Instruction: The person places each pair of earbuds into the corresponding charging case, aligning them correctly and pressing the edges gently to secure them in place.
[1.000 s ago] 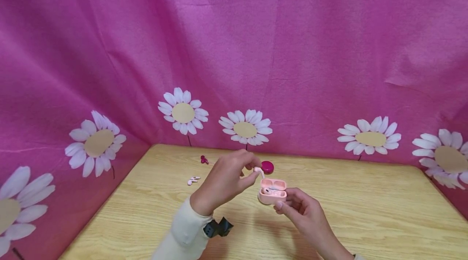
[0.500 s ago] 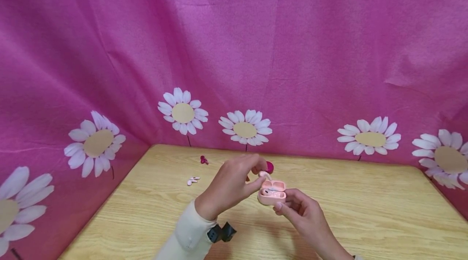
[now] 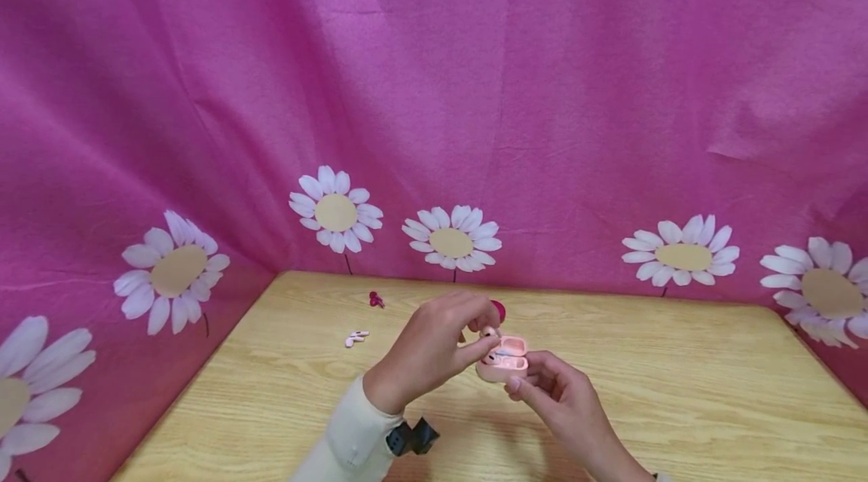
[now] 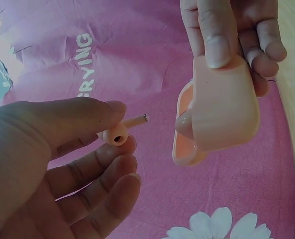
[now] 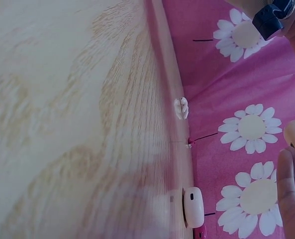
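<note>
- head view: the left hand (image 3: 434,350) has its grip pinched on a pink earbud (image 3: 488,332), held just beside the raised lid of a pink case (image 3: 502,373).
- head view: the right hand (image 3: 573,403) grasps that case at its side; a second earbud (image 3: 491,358) sits in its left slot.
- head view: on the tabletop (image 3: 644,346), white earbuds (image 3: 356,339) lie left of the left hand, magenta earbuds (image 3: 376,300) farther back, and a magenta round case (image 3: 499,310) partly behind the fingers.
- left wrist view: the pinched earbud is apart from the pink case, its stem pointing that way; the second earbud pokes out.
- right wrist view: a white rounded object (image 5: 193,207) rests on the tabletop before daisy-printed cloth (image 5: 207,89); fingers (image 5: 288,186) are cut off at the right edge, their hold impossible to tell from here.
</note>
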Demonstrator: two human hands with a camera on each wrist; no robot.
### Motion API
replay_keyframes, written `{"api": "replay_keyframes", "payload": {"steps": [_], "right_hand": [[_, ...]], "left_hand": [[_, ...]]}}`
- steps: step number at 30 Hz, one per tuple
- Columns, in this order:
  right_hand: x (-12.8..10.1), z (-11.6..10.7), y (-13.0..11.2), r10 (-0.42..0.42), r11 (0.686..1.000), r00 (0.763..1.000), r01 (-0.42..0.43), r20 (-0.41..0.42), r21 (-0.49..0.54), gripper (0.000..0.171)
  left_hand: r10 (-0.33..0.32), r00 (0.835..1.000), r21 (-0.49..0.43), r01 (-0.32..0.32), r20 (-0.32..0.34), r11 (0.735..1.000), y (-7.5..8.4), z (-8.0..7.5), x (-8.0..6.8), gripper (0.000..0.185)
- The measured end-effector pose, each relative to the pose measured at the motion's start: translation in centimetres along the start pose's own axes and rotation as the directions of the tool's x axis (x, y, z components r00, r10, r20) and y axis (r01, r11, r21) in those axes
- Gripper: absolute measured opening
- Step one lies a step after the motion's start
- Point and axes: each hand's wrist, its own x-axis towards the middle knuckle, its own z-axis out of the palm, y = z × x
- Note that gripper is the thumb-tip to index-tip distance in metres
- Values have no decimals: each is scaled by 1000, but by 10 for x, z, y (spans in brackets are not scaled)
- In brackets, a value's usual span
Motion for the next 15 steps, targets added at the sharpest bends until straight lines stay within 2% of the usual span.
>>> {"api": "replay_keyframes", "payload": {"steps": [6,15], "right_hand": [[1,1,1,-5,1000,1000,5,3,1,17],[-1,1,0,41,999,999,-41,-7,-28,19]], "left_hand": [[-2,1000,-23,3,27,1000,2,4,0,11],[-14,995,-6,15,102,1000,7,9,-1,13]]}}
